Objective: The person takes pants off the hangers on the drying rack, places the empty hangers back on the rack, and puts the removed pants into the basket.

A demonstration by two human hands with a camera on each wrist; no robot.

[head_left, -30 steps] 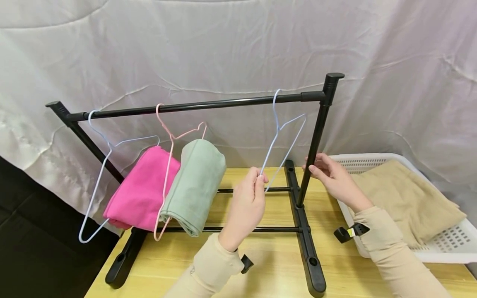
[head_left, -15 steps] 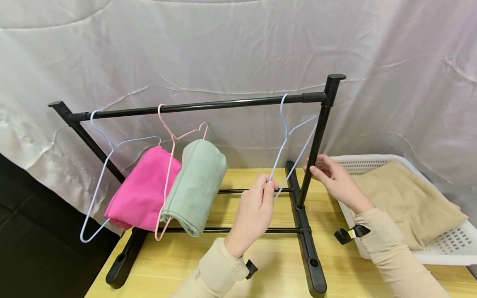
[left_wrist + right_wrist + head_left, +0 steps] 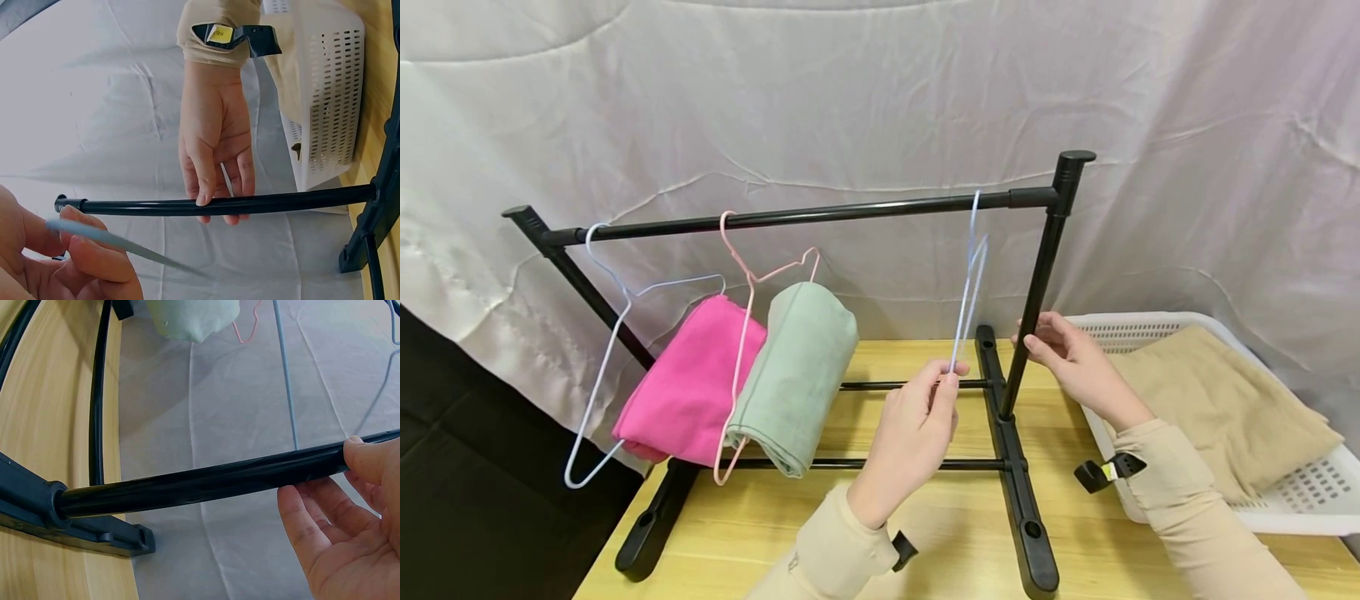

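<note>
My left hand (image 3: pixel 913 429) pinches the lower front corner of a pale blue clothes hanger (image 3: pixel 967 287), its hook over the top bar (image 3: pixel 850 212) of a black clothes rack. The hanger is bare and stands almost edge-on in the head view. In the left wrist view, its wire (image 3: pixel 119 240) runs out between thumb and fingers. My right hand (image 3: pixel 1090 375) holds the rack's right post (image 3: pixel 1045 250), with the thumb on the near side and fingers behind. The right wrist view shows this grip on the post (image 3: pixel 187 487) close up.
A pink cloth (image 3: pixel 692 383) hangs on another blue hanger (image 3: pixel 598 383) at the left. Beside it, a green cloth (image 3: pixel 793 375) hangs on a pink hanger (image 3: pixel 741 350). A white basket (image 3: pixel 1292 521) with a tan cloth (image 3: pixel 1217 408) stands right of the rack.
My left hand has moved right with the blue hanger, whose hook slid along the bar toward the post. The hanger then turned to nearly edge-on. My right hand stays at the post.
</note>
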